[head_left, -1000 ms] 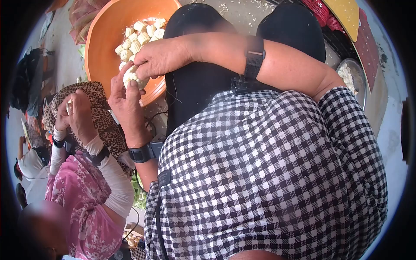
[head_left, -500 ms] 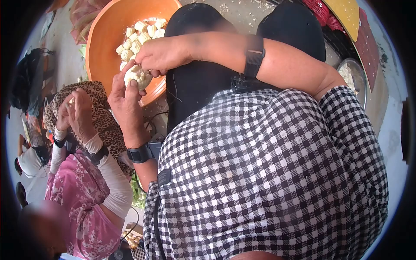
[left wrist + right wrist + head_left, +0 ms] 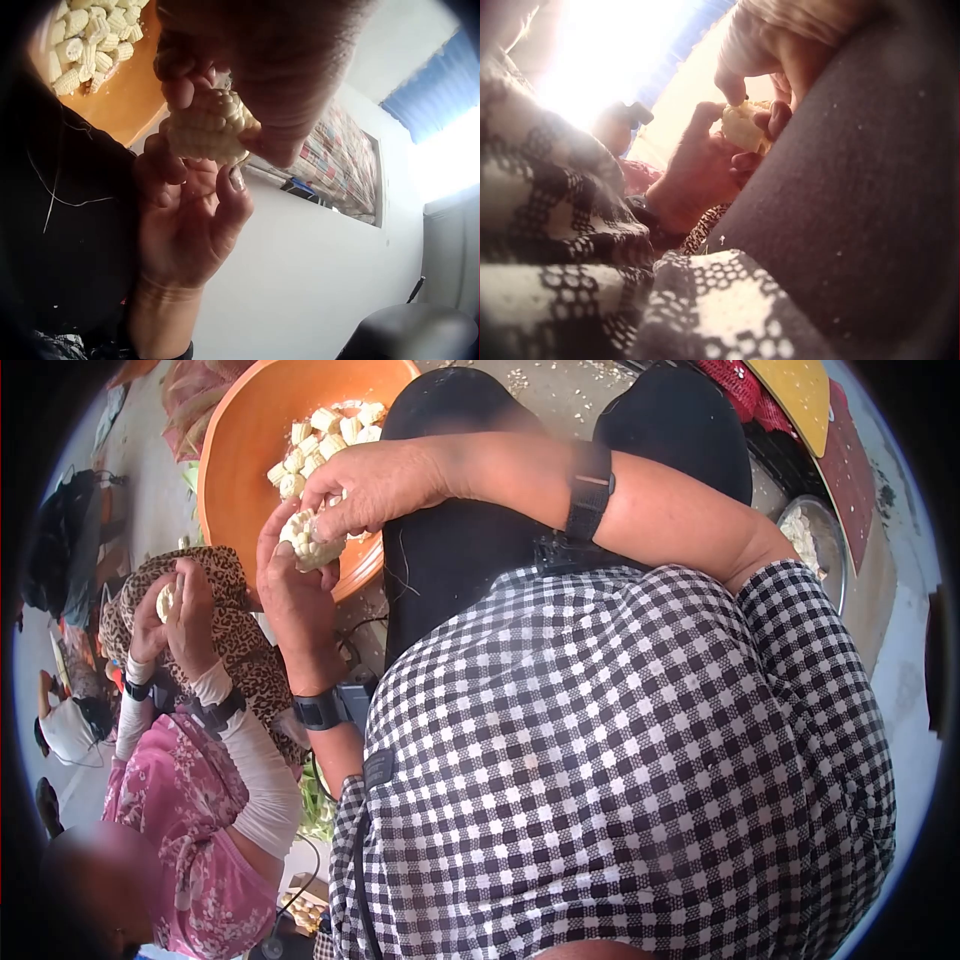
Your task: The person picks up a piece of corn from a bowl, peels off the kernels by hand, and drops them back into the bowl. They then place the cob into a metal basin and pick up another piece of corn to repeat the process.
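- Since the earlier head frames, the right hand [image 3: 375, 485] has shifted its fingers over the near face of the corn piece [image 3: 308, 542], and the corn piece sits slightly further left in the left hand [image 3: 295, 600].
- Right fingers and thumb cover part of the corn piece in all 3 views; in the right wrist view the thigh [image 3: 855, 180] cuts off part of the right hand, and glare washes out the background.
- Kernel rows run roughly side to side in the left wrist view, and the visible long axis lies across that view; the right thumb hides the end on its side, so its full length is hard to make out.
- Left fingers and thumb curl around the corn piece from below, clamped on it; the right thumb and fingers pinch it from above.
- Held in the air, the corn piece is by the rim of the orange basin [image 3: 235, 460], near the thigh.
- Cut cobs [image 3: 325, 435] lie in the orange basin, some hidden behind the right hand.
- Beside the wearer, another person [image 3: 190, 830] holds a pale piece [image 3: 165, 603] in 2 hands, partly covered by fingers.
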Demonstrator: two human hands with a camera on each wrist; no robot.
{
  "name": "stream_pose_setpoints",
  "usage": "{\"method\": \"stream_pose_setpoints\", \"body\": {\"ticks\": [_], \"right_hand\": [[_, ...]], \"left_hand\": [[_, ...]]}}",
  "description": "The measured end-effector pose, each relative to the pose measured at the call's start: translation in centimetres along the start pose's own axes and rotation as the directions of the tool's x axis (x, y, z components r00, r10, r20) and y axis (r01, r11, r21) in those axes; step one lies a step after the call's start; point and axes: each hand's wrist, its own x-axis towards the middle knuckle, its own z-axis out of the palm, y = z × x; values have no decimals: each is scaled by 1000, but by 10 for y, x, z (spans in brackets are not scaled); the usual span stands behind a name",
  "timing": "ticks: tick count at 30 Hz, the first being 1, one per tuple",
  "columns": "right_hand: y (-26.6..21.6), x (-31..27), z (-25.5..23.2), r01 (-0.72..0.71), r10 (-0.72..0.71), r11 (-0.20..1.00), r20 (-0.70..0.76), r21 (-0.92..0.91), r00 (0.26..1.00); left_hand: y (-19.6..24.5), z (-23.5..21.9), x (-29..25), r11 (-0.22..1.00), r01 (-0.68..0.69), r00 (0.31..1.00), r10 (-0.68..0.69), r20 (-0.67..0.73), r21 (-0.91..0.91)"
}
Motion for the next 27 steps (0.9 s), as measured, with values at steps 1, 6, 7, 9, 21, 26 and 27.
{"method": "stream_pose_setpoints", "body": {"ticks": [1, 6, 7, 9, 21, 26, 27], "right_hand": [[1, 1, 1, 30, -31, 998, -30, -49, 999], [4, 5, 0, 77, -85, 982, -40, -171, 996], [2, 4, 0, 62, -67, 981, -19, -181, 998], [-5, 1, -2, 34, -31, 978, 19, -205, 999], [-6, -2, 7, 124, -150, 880, -21, -458, 988], [6, 5, 6, 193, -260, 855, -74, -482, 963], [2, 4, 6, 220, -292, 855, -85, -470, 953]], "left_hand": [[-2, 0, 0, 996, 13, 1000, -14, -14, -85], [-8, -16, 4, 997, 45, 998, -42, 43, -69], [-9, -18, 5, 997, 60, 997, -57, 47, -53], [-6, -15, 4, 996, 82, 997, -82, 14, -38], [-6, -7, 5, 994, 105, 991, -102, -82, 31], [-4, -5, 3, 995, 90, 995, -87, -46, 54], [-3, -4, 2, 995, 89, 995, -87, -50, 37]]}}
